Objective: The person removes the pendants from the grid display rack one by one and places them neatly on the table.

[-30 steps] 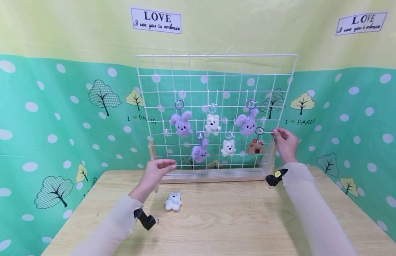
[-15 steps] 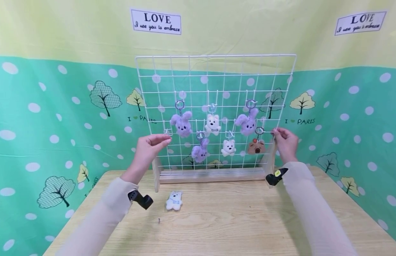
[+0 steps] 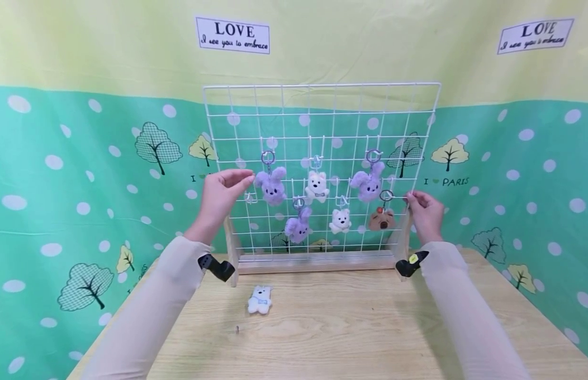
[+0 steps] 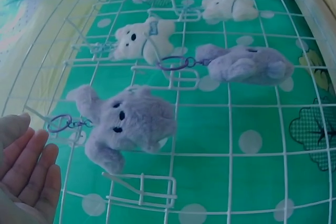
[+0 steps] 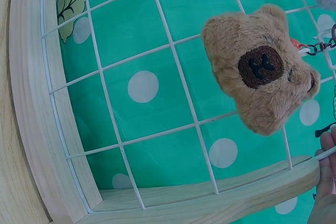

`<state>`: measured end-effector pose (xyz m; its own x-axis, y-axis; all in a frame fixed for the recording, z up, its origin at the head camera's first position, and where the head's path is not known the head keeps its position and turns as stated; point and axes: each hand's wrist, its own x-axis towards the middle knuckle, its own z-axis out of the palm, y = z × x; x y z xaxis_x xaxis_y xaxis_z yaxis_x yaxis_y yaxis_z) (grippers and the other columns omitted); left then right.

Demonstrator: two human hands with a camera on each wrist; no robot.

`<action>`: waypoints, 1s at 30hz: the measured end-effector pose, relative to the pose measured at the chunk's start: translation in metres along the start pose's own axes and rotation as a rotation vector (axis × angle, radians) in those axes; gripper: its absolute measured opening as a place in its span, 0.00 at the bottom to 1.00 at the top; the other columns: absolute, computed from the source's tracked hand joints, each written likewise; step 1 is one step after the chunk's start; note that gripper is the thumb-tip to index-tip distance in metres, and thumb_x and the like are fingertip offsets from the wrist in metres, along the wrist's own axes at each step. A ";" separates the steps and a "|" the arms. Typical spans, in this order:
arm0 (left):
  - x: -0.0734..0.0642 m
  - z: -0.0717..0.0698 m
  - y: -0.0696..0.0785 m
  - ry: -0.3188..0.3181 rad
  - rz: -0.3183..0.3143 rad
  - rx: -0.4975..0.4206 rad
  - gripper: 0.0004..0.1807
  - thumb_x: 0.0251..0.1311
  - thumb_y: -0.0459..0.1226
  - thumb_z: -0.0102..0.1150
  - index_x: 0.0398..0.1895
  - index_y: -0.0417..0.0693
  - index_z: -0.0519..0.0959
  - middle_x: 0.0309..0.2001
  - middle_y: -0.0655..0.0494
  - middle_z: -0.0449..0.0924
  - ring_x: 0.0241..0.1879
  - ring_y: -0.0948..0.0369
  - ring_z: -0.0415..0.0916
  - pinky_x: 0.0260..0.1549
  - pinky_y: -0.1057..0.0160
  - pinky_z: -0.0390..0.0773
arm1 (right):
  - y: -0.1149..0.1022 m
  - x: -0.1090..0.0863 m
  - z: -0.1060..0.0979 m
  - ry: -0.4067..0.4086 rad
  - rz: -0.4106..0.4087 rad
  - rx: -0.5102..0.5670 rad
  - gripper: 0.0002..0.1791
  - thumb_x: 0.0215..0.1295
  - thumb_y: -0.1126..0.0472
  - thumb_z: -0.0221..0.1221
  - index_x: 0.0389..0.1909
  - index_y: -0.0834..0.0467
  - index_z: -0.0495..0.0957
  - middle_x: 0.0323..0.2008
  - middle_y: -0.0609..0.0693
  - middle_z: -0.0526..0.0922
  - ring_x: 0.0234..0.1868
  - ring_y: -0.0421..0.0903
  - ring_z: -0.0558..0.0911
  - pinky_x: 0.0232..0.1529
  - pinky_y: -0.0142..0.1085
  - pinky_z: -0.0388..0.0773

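Note:
My left hand [image 3: 221, 196] is raised before the left part of the white wire grid rack [image 3: 322, 85], its fingertips close beside a purple bunny keychain [image 3: 273, 186]. In the left wrist view, the fingers [image 4: 32, 153] are relaxed and hold nothing, near that bunny's ring [image 4: 59, 123]. My right hand [image 3: 426, 215] pinches the rack's right edge just above its wooden post. Close to it hangs a brown bear keychain [image 5: 260, 69] with a dark muzzle. An unfilled hook [image 3: 250, 198] sits low on the left. A white bear plush [image 3: 259, 300] lies on the table.
Two more purple bunnies [image 3: 370, 182] and two white bears [image 3: 317, 186] hang from the other hooks. A wooden base [image 3: 318, 262] supports the grid on the wooden table [image 3: 322, 327]. A tiny object [image 3: 237, 329] lies near the front. A patterned curtain [image 3: 85, 211] stands behind.
My left hand has risen from low by the rack's left post, past the unfilled hook, to beside the upper left purple bunny. The right hand has stayed at the rack's edge.

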<state>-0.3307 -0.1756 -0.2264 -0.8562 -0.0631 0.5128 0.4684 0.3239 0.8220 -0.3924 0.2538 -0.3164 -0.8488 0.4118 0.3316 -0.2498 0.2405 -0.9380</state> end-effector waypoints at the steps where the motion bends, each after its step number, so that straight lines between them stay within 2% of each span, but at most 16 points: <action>1: 0.003 0.000 0.001 0.005 0.004 0.006 0.17 0.57 0.43 0.64 0.48 0.44 0.81 0.46 0.52 0.83 0.44 0.63 0.79 0.46 0.67 0.76 | 0.000 0.000 0.000 0.002 0.002 0.005 0.24 0.66 0.49 0.54 0.56 0.61 0.74 0.50 0.48 0.82 0.44 0.33 0.79 0.55 0.33 0.74; 5: 0.012 0.004 0.003 0.013 0.021 0.021 0.17 0.58 0.43 0.64 0.48 0.45 0.81 0.46 0.52 0.83 0.44 0.63 0.79 0.47 0.65 0.76 | 0.001 0.001 -0.001 0.010 0.003 0.009 0.24 0.66 0.50 0.55 0.56 0.61 0.74 0.49 0.47 0.82 0.44 0.33 0.79 0.53 0.31 0.74; 10: 0.020 0.008 0.006 0.016 0.032 0.050 0.19 0.58 0.45 0.63 0.49 0.44 0.81 0.46 0.51 0.83 0.44 0.62 0.79 0.47 0.65 0.77 | 0.002 0.002 -0.001 0.004 0.013 0.013 0.24 0.66 0.49 0.54 0.57 0.60 0.74 0.51 0.49 0.81 0.46 0.34 0.79 0.56 0.34 0.73; 18: 0.033 0.020 0.003 0.015 0.032 0.016 0.15 0.59 0.40 0.62 0.47 0.43 0.81 0.46 0.49 0.83 0.43 0.61 0.79 0.45 0.67 0.77 | 0.003 0.002 0.001 0.005 -0.006 -0.019 0.25 0.66 0.46 0.53 0.56 0.59 0.75 0.50 0.48 0.82 0.47 0.35 0.79 0.55 0.33 0.74; 26: 0.039 0.030 0.002 0.099 -0.007 -0.034 0.14 0.57 0.36 0.64 0.45 0.41 0.80 0.44 0.47 0.83 0.41 0.62 0.79 0.42 0.70 0.78 | 0.002 -0.001 0.000 0.002 -0.022 -0.024 0.25 0.66 0.46 0.53 0.56 0.59 0.74 0.51 0.49 0.81 0.49 0.38 0.79 0.55 0.34 0.74; 30: 0.041 0.033 0.003 0.113 -0.033 -0.042 0.12 0.58 0.36 0.64 0.45 0.42 0.80 0.43 0.48 0.83 0.40 0.62 0.79 0.41 0.70 0.78 | 0.002 -0.001 0.000 0.003 -0.025 -0.027 0.25 0.66 0.47 0.52 0.56 0.60 0.74 0.51 0.50 0.81 0.48 0.37 0.79 0.55 0.34 0.74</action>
<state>-0.3720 -0.1466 -0.2111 -0.8428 -0.1795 0.5075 0.4508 0.2797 0.8476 -0.3916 0.2535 -0.3184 -0.8412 0.4079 0.3551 -0.2582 0.2741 -0.9264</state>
